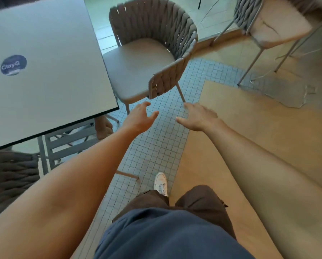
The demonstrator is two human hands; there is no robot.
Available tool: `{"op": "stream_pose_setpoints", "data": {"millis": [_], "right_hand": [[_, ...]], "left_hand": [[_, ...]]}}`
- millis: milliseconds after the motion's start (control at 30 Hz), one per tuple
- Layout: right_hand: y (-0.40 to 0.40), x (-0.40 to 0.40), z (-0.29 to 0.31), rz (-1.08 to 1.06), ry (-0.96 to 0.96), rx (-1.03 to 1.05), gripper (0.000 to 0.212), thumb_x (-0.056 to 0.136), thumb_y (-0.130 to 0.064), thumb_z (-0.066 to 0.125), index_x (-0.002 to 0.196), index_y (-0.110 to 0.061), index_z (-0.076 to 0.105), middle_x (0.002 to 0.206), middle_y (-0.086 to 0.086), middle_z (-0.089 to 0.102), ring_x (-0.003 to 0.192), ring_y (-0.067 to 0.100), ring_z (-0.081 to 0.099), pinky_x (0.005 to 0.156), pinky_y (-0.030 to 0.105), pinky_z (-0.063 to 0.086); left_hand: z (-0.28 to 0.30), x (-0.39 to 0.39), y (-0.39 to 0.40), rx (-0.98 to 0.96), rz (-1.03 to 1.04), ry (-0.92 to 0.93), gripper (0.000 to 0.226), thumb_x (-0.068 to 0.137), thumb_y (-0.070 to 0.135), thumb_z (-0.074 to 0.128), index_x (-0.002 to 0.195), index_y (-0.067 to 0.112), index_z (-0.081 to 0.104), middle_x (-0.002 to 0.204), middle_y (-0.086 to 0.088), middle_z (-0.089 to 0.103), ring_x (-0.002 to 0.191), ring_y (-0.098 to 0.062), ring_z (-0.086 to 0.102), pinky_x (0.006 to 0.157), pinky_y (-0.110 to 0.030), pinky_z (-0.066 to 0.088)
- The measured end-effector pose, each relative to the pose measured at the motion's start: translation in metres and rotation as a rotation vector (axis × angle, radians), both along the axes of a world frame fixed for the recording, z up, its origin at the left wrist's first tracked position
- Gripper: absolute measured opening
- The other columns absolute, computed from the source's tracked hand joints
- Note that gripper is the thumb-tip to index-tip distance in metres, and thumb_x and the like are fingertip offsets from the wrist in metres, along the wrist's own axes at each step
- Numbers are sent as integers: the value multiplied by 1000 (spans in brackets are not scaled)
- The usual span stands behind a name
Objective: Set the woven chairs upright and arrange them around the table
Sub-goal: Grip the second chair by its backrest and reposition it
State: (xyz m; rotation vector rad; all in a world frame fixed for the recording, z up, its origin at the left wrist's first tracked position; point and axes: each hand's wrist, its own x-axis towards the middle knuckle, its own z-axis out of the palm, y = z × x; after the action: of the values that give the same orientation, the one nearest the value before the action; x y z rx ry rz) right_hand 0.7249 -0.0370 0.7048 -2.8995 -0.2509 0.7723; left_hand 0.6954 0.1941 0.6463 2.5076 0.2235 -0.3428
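A woven chair (pixel 152 30) with a brown rope back and beige seat stands upright at the right edge of the grey table (pixel 49 75), its seat partly under the tabletop. My left hand (pixel 140 118) and my right hand (pixel 199 116) are both stretched forward, fingers apart and holding nothing, a little short of the chair's near armrest. Another woven chair (pixel 272 21) stands upright at the top right. The dark woven back of a third chair (pixel 10 176) shows at the lower left, by the table's near edge.
The table carries a round blue sticker (pixel 13 64). Grey slatted framing (pixel 70 144) sits under the tabletop. The floor has a strip of small grey tiles (pixel 156 146) between tan slabs (pixel 250 118). My white shoe (pixel 161 183) is on the tiles.
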Motion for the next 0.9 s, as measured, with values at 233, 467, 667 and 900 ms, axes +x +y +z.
{"op": "stream_pose_setpoints", "data": {"millis": [233, 467, 667, 900], "right_hand": [[-32, 82, 1, 16, 0, 7, 88, 90, -73, 52, 161, -27, 28, 163, 7, 38, 147, 32, 39, 116, 54, 34], [-66, 183, -3, 199, -25, 6, 89, 91, -72, 51, 162, -26, 25, 163, 8, 37, 148, 31, 37, 120, 56, 28], [-90, 257, -3, 368, -54, 18, 86, 89, -72, 53, 157, -23, 33, 159, 9, 42, 146, 31, 39, 119, 56, 28], [-103, 333, -10, 476, -50, 14, 88, 90, -70, 55, 159, -22, 31, 159, 11, 42, 146, 33, 39, 119, 57, 29]], "left_hand": [[6, 69, -38, 39, -18, -7, 65, 95, 58, 54, 147, 19, 46, 149, -4, 51, 135, -21, 48, 109, -47, 43], [18, 144, -90, 81, 65, -10, 62, 96, 57, 52, 145, 20, 46, 145, -4, 53, 127, -22, 54, 102, -47, 50], [30, 202, -136, 146, 154, -42, 57, 95, 54, 55, 140, 19, 52, 136, -4, 59, 122, -24, 56, 98, -47, 51], [32, 252, -157, 180, 255, -5, 56, 95, 56, 54, 141, 23, 51, 133, -2, 61, 118, -25, 59, 95, -46, 50]]}}
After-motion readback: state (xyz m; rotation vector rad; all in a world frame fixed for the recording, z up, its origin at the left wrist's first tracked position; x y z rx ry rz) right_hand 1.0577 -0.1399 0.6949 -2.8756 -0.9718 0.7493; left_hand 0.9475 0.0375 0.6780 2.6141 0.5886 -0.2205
